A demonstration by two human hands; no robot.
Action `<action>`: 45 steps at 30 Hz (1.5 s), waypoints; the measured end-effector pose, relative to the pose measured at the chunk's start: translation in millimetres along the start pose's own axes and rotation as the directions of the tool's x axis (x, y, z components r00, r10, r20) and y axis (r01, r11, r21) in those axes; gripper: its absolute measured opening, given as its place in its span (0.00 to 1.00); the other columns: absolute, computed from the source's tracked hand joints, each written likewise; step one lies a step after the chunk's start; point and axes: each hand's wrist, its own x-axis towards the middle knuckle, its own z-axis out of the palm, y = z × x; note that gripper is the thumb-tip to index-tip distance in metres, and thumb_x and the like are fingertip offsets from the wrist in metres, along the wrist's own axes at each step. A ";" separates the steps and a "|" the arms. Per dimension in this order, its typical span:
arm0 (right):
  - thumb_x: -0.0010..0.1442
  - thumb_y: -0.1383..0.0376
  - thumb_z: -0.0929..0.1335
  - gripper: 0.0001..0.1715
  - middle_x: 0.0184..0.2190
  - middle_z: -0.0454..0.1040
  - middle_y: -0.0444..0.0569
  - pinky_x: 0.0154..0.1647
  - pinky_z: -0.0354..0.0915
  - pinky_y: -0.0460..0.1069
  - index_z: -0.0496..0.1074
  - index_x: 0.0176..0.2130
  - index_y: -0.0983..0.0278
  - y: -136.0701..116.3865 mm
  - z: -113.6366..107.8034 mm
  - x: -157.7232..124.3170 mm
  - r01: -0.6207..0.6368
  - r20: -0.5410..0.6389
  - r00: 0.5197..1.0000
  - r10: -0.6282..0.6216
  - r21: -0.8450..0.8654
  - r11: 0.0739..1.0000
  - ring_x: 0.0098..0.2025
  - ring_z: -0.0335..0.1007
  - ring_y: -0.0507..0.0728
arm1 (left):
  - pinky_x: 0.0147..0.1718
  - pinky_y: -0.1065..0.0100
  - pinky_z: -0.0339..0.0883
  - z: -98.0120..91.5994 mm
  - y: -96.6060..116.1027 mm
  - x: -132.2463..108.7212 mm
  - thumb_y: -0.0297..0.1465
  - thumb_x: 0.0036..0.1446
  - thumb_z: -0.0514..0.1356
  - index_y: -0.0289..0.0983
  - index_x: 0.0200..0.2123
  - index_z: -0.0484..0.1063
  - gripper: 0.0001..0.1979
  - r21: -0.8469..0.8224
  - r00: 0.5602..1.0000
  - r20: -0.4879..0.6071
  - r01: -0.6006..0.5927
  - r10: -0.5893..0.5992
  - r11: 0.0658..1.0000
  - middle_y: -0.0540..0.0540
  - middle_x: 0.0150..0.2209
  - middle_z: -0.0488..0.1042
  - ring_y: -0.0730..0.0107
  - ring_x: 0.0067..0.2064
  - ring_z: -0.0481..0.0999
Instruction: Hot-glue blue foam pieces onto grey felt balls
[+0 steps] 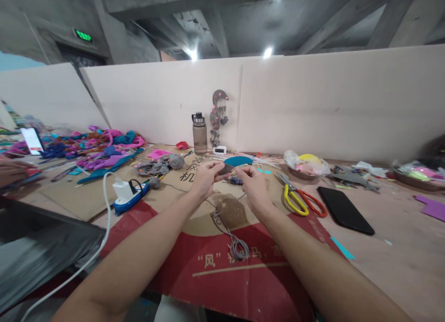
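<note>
Head view: two hands above the cardboard, with a small grey piece between them.
The left hand has its thumb and fingers clamped on the grey piece, which is in front of the blue disc. The right hand is just beside it, its thumb and fingertip together; I cannot tell what is between them. Below the hands, a grey cord lies in loops on the cardboard. The scissors, with one yellow and one red handle, lie near the black phone.
</note>
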 end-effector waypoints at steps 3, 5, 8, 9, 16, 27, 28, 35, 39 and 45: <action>0.50 0.52 0.67 0.15 0.23 0.71 0.45 0.24 0.53 0.47 0.69 0.28 0.62 -1.7 -0.2 -0.3 -0.018 -0.021 1.000 0.019 0.031 0.999 0.24 0.60 0.52 | 0.36 0.64 0.75 0.2 0.5 -0.8 0.30 0.46 0.65 0.31 0.27 0.72 0.08 0.009 1.000 -0.020 -0.002 0.002 1.000 0.46 0.29 0.75 0.73 0.30 0.75; 0.50 0.53 0.67 0.15 0.24 0.72 0.46 0.23 0.54 0.47 0.69 0.28 0.62 -2.0 -0.1 -0.4 -0.021 -0.020 1.000 0.022 0.040 0.999 0.24 0.60 0.52 | 0.36 0.64 0.75 0.5 0.7 -1.0 0.30 0.45 0.65 0.32 0.26 0.71 0.07 0.005 0.999 -0.033 -0.002 0.002 1.000 0.46 0.28 0.75 0.72 0.30 0.76; 0.50 0.53 0.67 0.15 0.26 0.73 0.47 0.23 0.54 0.47 0.70 0.29 0.62 -0.8 0.2 -0.1 -0.023 -0.009 1.000 0.023 0.043 0.999 0.25 0.60 0.52 | 0.36 0.64 0.75 0.6 0.8 -1.1 0.31 0.46 0.64 0.33 0.26 0.71 0.07 -0.003 0.999 -0.031 -0.009 0.008 1.000 0.46 0.29 0.75 0.71 0.31 0.76; 0.50 0.53 0.67 0.15 0.27 0.73 0.47 0.23 0.54 0.47 0.70 0.29 0.62 -0.3 0.3 0.0 -0.024 -0.003 1.000 0.024 0.049 0.999 0.24 0.59 0.51 | 0.36 0.64 0.75 0.5 0.7 -1.2 0.31 0.46 0.64 0.33 0.26 0.71 0.07 -0.003 1.000 -0.027 -0.010 0.010 1.000 0.46 0.29 0.75 0.71 0.32 0.76; 0.50 0.55 0.67 0.12 0.26 0.71 0.44 0.22 0.50 0.47 0.70 0.28 0.62 -1.8 -0.7 -0.6 -0.030 0.002 1.000 0.030 0.153 0.988 0.20 0.51 0.49 | 0.36 0.63 0.75 -0.7 0.0 -1.1 0.30 0.47 0.63 0.32 0.26 0.72 0.06 -0.002 1.000 -0.005 0.011 -0.011 1.000 0.45 0.29 0.76 0.71 0.31 0.76; 0.47 0.56 0.67 0.12 0.21 0.68 0.41 0.20 0.49 0.45 0.70 0.25 0.62 -7.8 -2.7 -0.3 -0.083 0.005 0.997 0.083 0.120 0.989 0.20 0.51 0.48 | 0.35 0.64 0.75 -0.7 0.5 -0.8 0.29 0.48 0.62 0.32 0.28 0.72 0.05 -0.013 0.998 0.014 0.062 -0.061 0.998 0.42 0.33 0.78 0.66 0.33 0.79; 0.46 0.56 0.67 0.12 0.20 0.67 0.41 0.20 0.48 0.45 0.70 0.25 0.62 -8.4 -3.0 -0.3 -0.087 0.008 0.996 0.087 0.126 0.988 0.20 0.51 0.48 | 0.36 0.63 0.75 -1.0 0.5 -0.8 0.29 0.48 0.62 0.32 0.28 0.72 0.05 -0.014 0.998 0.022 0.060 -0.060 0.998 0.41 0.33 0.78 0.65 0.33 0.79; 0.43 0.58 0.69 0.11 0.21 0.66 0.39 0.17 0.43 0.45 0.68 0.24 0.63 -12.2 -5.2 -0.4 -0.154 0.036 0.988 0.150 0.254 0.955 0.18 0.46 0.46 | 0.35 0.66 0.75 -0.3 1.7 -2.0 0.30 0.48 0.63 0.31 0.31 0.74 0.08 -0.036 0.996 0.076 0.054 -0.051 0.998 0.41 0.35 0.78 0.66 0.35 0.79; 0.42 0.57 0.69 0.13 0.21 0.66 0.40 0.16 0.40 0.45 0.67 0.25 0.63 -13.7 -5.3 -0.7 -0.197 0.077 0.980 0.182 0.306 0.931 0.17 0.44 0.45 | 0.34 0.68 0.75 1.1 3.2 -3.4 0.31 0.48 0.64 0.32 0.30 0.73 0.08 -0.025 0.997 0.069 0.043 -0.041 0.999 0.42 0.35 0.78 0.68 0.34 0.78; 0.42 0.58 0.71 0.13 0.20 0.66 0.39 0.18 0.42 0.45 0.67 0.25 0.64 -18.2 -2.2 -4.7 -0.132 0.082 0.990 0.110 0.345 0.929 0.17 0.45 0.45 | 0.32 0.68 0.75 -0.6 2.6 -0.1 0.30 0.48 0.63 0.32 0.29 0.72 0.06 -0.061 0.996 0.066 0.067 -0.063 0.996 0.42 0.32 0.78 0.67 0.32 0.78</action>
